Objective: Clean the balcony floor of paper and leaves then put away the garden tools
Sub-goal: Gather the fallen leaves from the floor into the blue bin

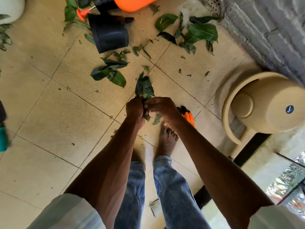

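A bunch of green leaves (144, 86) sticks up out of my left hand (134, 109), which is closed around their stems. My right hand (160, 107) meets it from the right, fingers pinching the same bunch. Loose leaves lie on the beige tiled floor: a pile (110, 72) ahead to the left and a bigger scatter (196, 33) at the far right. An orange-handled garden tool (188, 115) lies on the floor, partly hidden behind my right wrist. Small leaf scraps (156, 119) hang or lie just below my hands.
A black plant pot (109, 34) lies tipped ahead, next to an orange sprayer (132, 3). A beige upturned pot on a saucer (264, 103) stands at the right, by a grey wall (272, 30). A teal object (3, 138) sits at the left edge. My bare feet (166, 139) are below.
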A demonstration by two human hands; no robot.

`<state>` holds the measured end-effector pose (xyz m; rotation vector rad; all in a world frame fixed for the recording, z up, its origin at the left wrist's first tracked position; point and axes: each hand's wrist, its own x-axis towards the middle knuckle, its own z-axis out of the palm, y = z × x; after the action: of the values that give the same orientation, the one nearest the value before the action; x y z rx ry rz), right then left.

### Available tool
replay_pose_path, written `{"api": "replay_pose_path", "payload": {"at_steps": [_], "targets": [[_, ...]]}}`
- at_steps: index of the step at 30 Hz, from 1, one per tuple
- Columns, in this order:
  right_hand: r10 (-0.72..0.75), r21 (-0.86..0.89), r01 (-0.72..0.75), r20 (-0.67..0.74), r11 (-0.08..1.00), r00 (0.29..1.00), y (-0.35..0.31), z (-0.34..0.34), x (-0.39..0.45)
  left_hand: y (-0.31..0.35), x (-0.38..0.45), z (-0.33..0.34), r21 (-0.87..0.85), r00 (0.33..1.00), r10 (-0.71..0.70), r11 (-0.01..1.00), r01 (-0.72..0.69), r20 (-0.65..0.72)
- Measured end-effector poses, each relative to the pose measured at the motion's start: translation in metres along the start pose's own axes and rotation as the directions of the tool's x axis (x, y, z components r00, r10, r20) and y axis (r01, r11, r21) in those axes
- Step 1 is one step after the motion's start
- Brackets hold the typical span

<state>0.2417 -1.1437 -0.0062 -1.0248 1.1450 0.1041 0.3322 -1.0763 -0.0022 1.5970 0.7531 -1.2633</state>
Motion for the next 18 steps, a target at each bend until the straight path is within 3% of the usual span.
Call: {"api": "replay_pose_path", "payload": {"at_steps": [2, 4, 6, 9, 12, 15, 18], "targets": [[-0.018, -0.103, 0.006, -0.114, 0.995, 0.993, 0.005, -0.010, 0.009, 0.003, -0.003, -0.008, -0.077, 0.999, 0.024, 0.997, -0.022, 0.025], [-0.136, -0.398, 0.033, -0.235, 0.917, 0.963, 0.016, -0.017, 0.021, 0.003, -0.002, -0.015, -0.153, 0.999, 0.037, 0.988, -0.032, 0.031], [-0.241, -0.607, 0.046, -0.245, 0.793, 0.939, 0.028, -0.024, 0.034, 0.002, 0.003, -0.024, -0.158, 1.000, 0.025, 0.987, -0.027, -0.017], [-0.203, -0.718, -0.059, -0.273, 0.693, 0.940, 0.044, -0.037, 0.052, -0.002, 0.015, -0.040, -0.106, 0.996, -0.002, 0.994, -0.007, -0.086], [-0.081, -0.875, -0.096, -0.152, 0.475, 0.985, 0.058, -0.031, 0.054, -0.009, 0.026, -0.054, -0.016, 0.992, 0.009, 1.000, -0.011, -0.122], [-0.133, -0.979, 0.008, -0.020, 0.205, 0.991, 0.075, -0.013, 0.038, -0.018, 0.031, -0.062, 0.019, 0.992, 0.005, 1.000, -0.003, -0.127], [-0.158, -0.979, 0.096, 0.067, 0.180, 0.985, 0.094, -0.009, 0.026, -0.026, 0.029, -0.065, 0.026, 0.992, -0.007, 1.000, 0.010, -0.122]]}}
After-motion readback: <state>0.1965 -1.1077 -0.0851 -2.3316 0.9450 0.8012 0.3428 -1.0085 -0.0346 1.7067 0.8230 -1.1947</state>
